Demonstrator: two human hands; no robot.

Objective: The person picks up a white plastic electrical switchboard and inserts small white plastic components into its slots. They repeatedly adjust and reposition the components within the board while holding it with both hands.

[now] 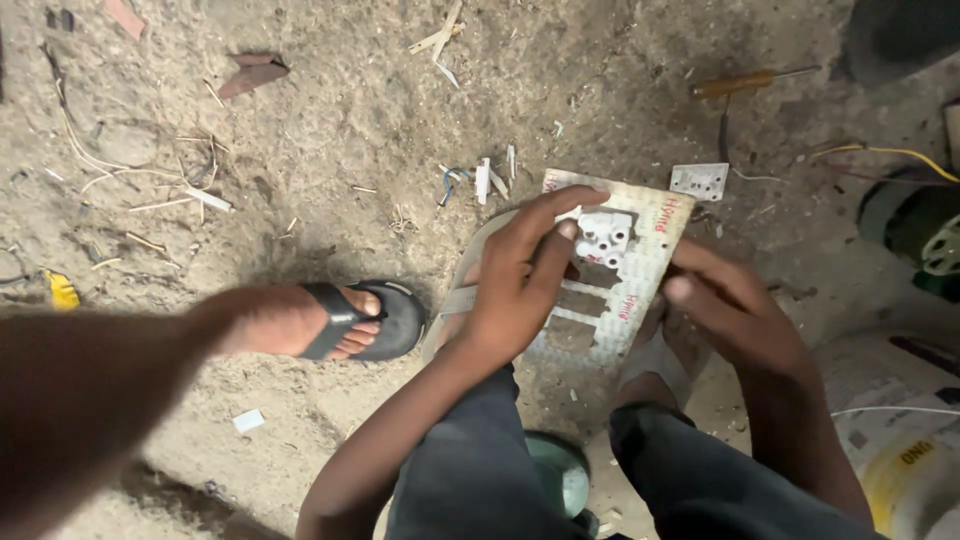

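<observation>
A: What did the hands hold?
B: The left hand [520, 285] pressed closed fingers on a white plastic switch block [603, 238], which sat in a flat perforated plate [640, 270]. The right hand [725, 310] gripped the plate's edge above the sandy ground [330, 130].
A: Anything near?
B: A wooden-handled screwdriver [752, 80].

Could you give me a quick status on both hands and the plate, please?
Left hand pressing the white switch module into the white frame plate. Right hand gripping the plate's right edge. Nothing between them; screwdriver lies apart on the dirt.
</observation>
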